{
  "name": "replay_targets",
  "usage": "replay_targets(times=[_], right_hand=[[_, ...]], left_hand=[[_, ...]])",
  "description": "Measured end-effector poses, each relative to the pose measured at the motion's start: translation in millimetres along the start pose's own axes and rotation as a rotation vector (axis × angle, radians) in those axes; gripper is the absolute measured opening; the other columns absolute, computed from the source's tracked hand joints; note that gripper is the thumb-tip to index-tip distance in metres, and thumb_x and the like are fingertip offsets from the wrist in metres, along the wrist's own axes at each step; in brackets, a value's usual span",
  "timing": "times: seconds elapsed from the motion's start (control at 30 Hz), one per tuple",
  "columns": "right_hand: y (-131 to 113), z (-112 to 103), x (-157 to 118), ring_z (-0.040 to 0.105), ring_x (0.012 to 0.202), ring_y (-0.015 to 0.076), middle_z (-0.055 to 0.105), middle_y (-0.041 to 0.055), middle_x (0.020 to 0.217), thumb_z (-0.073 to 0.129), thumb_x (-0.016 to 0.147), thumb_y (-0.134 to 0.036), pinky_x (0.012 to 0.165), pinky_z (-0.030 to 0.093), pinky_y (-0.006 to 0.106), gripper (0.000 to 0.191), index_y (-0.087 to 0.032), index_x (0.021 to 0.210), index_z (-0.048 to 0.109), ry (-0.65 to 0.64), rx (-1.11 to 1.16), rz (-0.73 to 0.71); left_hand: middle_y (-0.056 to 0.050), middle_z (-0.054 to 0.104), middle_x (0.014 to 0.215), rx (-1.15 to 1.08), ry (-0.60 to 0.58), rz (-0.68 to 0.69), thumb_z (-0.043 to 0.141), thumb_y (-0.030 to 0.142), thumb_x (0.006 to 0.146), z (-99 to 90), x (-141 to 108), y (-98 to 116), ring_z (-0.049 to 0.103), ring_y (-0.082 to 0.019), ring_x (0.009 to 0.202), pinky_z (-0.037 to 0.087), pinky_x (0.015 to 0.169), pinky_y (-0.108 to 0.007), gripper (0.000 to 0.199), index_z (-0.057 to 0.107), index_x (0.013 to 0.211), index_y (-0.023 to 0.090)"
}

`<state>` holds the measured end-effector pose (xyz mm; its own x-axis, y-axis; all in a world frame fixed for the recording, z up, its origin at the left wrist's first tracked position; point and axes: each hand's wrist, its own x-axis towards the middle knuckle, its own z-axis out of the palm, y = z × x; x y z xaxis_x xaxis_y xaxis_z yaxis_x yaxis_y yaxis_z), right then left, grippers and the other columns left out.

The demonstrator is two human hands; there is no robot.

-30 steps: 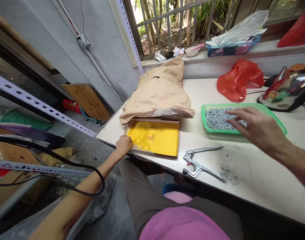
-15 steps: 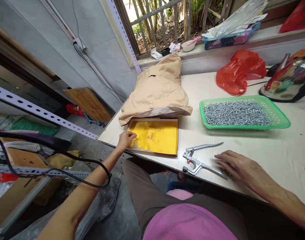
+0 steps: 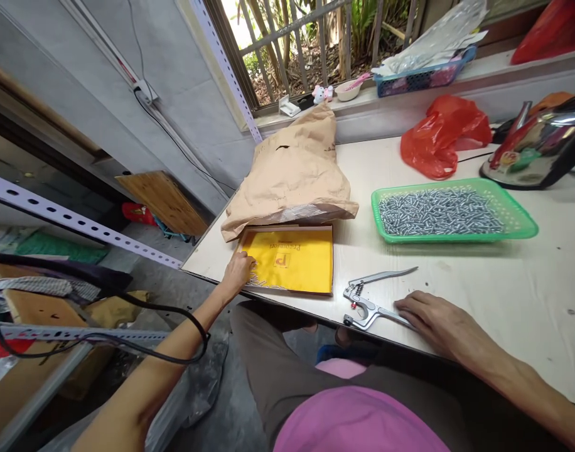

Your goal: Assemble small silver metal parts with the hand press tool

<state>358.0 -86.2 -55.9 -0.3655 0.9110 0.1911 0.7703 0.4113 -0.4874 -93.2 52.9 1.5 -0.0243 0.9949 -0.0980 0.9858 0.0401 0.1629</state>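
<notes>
Pliers [image 3: 373,309] on pale table [image 3: 504,295] by window [image 3: 297,25]

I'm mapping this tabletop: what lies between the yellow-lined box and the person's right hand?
In the head view, spring-loaded metal pliers lie between the yellow-lined box and the right hand, which hides one handle's end.

Lower tool handle [image 3: 393,316]: was partly hidden under the right hand [image 3: 435,319].
Metal bits [image 3: 259,282]: were too small to identify, beside the left hand [image 3: 239,270].
Kettle [image 3: 527,160]: was cut off, beyond the right hand.
</notes>
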Motion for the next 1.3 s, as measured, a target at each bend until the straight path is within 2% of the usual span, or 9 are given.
replay_targets(times=[0.2,0.3,0.4,0.57,0.7,0.87,1.0,1.13,1.3], right_hand=[[-27.6,-20.6,23.3,0.064,0.086,0.0190,0.066,0.0075,0.093,0.039,0.097,-0.034,0.079,0.051,0.032,0.031,-0.023,0.098,0.068,0.059,0.095,-0.011],[-61.2,-25.4,64.6,0.063,0.087,0.0174,0.067,0.0068,0.095,0.043,0.097,-0.031,0.079,0.049,0.030,0.025,-0.020,0.101,0.066,0.091,0.305,-0.050],[-92.3,-9.8,117.0,0.062,0.086,0.0155,0.067,0.0060,0.097,0.053,0.093,-0.032,0.076,0.047,0.027,0.019,-0.018,0.101,0.064,0.135,0.527,-0.049],[-118.2,33.2,166.0,0.058,0.074,0.0117,0.066,0.0022,0.084,0.059,0.088,-0.039,0.065,0.042,0.023,0.025,-0.015,0.090,0.062,0.093,0.754,0.046],[-128.8,48.7,165.8,0.056,0.070,0.0101,0.065,-0.0004,0.076,0.060,0.088,-0.029,0.063,0.039,0.021,0.016,-0.015,0.081,0.063,0.057,0.797,0.071],[-139.8,59.3,175.2,0.057,0.067,0.0090,0.066,-0.0009,0.074,0.054,0.090,-0.019,0.063,0.039,0.019,0.015,-0.015,0.081,0.066,0.030,0.754,0.064],[-140.1,64.7,191.3,0.061,0.082,0.0127,0.069,0.0042,0.090,0.054,0.091,-0.017,0.075,0.044,0.023,0.015,-0.015,0.094,0.068,-0.056,0.509,-0.070],[-122.9,43.3,179.5,0.059,0.096,0.0167,0.064,0.0094,0.108,0.053,0.092,-0.019,0.082,0.045,0.026,0.020,-0.017,0.107,0.067,-0.082,0.212,-0.189],[-80.0,-8.0,102.2,0.058,0.085,0.0152,0.060,0.0075,0.095,0.039,0.100,-0.026,0.075,0.044,0.026,0.029,-0.016,0.107,0.066,-0.047,0.041,-0.083]], left_hand=[[-0.009,0.070,0.088,-0.123,0.010,0.002,0.054,0.031,0.081,-4.9,4.1,18.8,0.066,-0.022,0.087,0.050,0.080,-0.029,0.023,0.069,0.085,0.016],[-0.005,0.069,0.078,-0.461,-0.016,-0.025,0.059,0.046,0.077,-4.7,-6.8,49.3,0.066,-0.017,0.068,0.053,0.066,-0.028,0.037,0.067,0.091,0.013],[-0.003,0.068,0.076,-0.854,-0.052,-0.037,0.071,0.051,0.066,-4.6,-27.5,87.8,0.063,-0.015,0.061,0.054,0.062,-0.028,0.045,0.067,0.088,0.013],[-0.002,0.068,0.072,-0.872,-0.045,0.023,0.072,0.049,0.066,-7.2,-58.5,120.1,0.063,-0.015,0.062,0.051,0.062,-0.026,0.037,0.070,0.081,0.015],[0.000,0.065,0.062,-0.954,-0.107,-0.056,0.075,0.046,0.063,-2.4,-67.0,109.1,0.061,-0.014,0.058,0.050,0.061,-0.025,0.034,0.070,0.075,0.015],[-0.001,0.065,0.065,-1.243,-0.234,-0.327,0.085,0.037,0.051,0.6,-60.1,86.5,0.057,-0.009,0.054,0.050,0.058,-0.023,0.038,0.067,0.073,0.012],[0.001,0.064,0.066,-1.345,-0.060,-0.372,0.087,0.032,0.048,-8.6,-59.7,75.4,0.058,-0.008,0.055,0.050,0.055,-0.020,0.038,0.065,0.072,0.012],[0.002,0.064,0.065,-1.298,-0.097,-0.324,0.086,0.033,0.051,-13.0,-77.3,86.1,0.056,-0.007,0.051,0.049,0.051,-0.019,0.043,0.067,0.082,0.012],[-0.002,0.067,0.069,-1.226,-0.357,-0.253,0.081,0.037,0.057,5.2,-100.9,132.8,0.061,-0.011,0.055,0.053,0.054,-0.024,0.043,0.065,0.087,0.011]])
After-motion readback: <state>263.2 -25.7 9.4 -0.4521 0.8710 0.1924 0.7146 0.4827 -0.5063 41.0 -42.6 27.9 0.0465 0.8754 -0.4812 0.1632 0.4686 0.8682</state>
